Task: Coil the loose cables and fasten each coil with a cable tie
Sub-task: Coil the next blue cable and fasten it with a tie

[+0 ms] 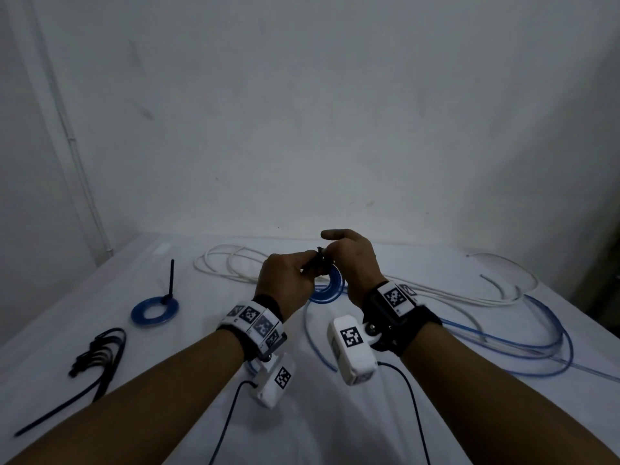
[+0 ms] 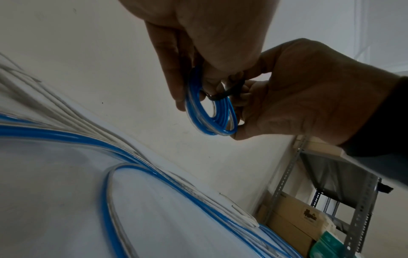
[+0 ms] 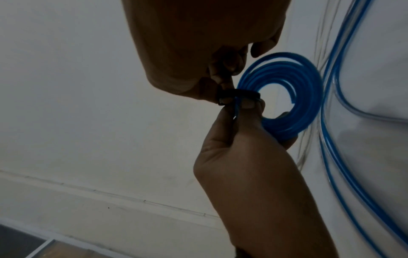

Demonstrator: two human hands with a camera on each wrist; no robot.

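Above the white table (image 1: 188, 380) I hold a small blue cable coil (image 1: 330, 287) between both hands. A black cable tie (image 1: 318, 260) is looped round one side of it. My left hand (image 1: 307, 266) pinches the coil (image 3: 287, 97) and the tie's loop (image 3: 238, 93) with thumb and finger, its other fingers curled behind the coil. My right hand (image 1: 327, 253) pinches the tie (image 2: 223, 94) right at the coil (image 2: 212, 113), one finger sticking out. The tie's tail is hidden among the fingers.
A tied blue coil (image 1: 154, 312) lies at the left, its tie tail (image 1: 171, 276) standing up. Spare black ties (image 1: 100, 354) lie at the near left. Loose white cable (image 1: 235, 266) and blue cable (image 1: 503, 344) sprawl behind and to the right. A metal shelf (image 2: 309, 218) stands beyond the table.
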